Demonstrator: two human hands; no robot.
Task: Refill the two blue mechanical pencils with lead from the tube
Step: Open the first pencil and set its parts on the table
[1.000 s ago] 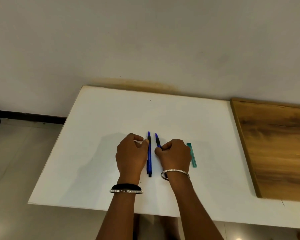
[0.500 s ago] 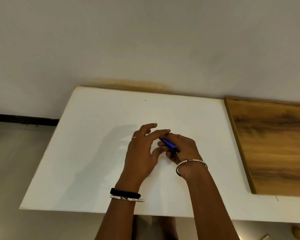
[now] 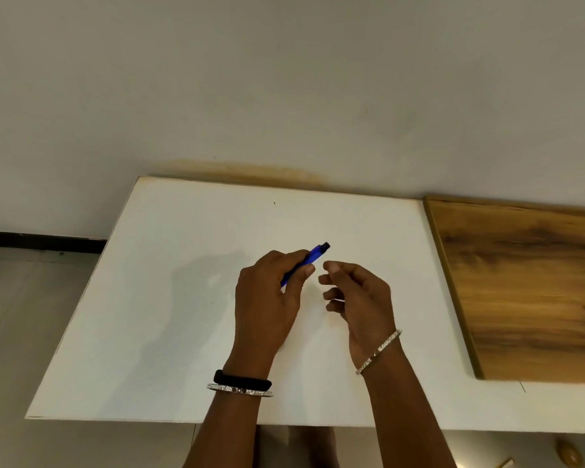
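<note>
My left hand (image 3: 267, 298) grips a blue mechanical pencil (image 3: 309, 256) a little above the white table (image 3: 169, 298). The pencil slants up to the right, and its black end (image 3: 325, 245) sticks out past my fingers. My right hand (image 3: 355, 295) hovers just right of that end, a small gap away, with its fingers loosely curled. Nothing shows between those fingers. The second blue pencil and the green lead tube are not visible; my hands and forearms cover the spot where they lay.
A wooden board (image 3: 527, 288) lies on the table's right side, close to my right hand. A plain wall stands behind the far edge. The floor (image 3: 31, 298) shows past the left edge.
One pencil has passed from my right hand into my left, which has lifted it and turned it to slant up-right. My right hand has let go and drawn back to the right.
</note>
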